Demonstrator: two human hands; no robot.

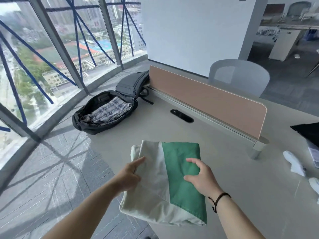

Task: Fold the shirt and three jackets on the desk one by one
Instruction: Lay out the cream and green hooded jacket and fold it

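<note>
A folded green and cream jacket [179,171] is held just above the near left corner of the white desk [233,178]. My left hand [130,175] grips its cream left edge, with the fingers tucked under the fabric. My right hand [201,175] rests on top of the green panel with its fingers curled on the cloth. An open black backpack [103,112] lies at the desk's far left with a folded plaid shirt [110,109] inside it. A dark garment [309,131] lies at the right edge of the desk.
A tan divider panel [207,99] runs along the desk's back edge, with a black cable slot [181,115] in front of it. White cloth pieces [294,163] lie at the right. A grey chair [240,75] stands behind the divider. Windows and grey floor are to the left.
</note>
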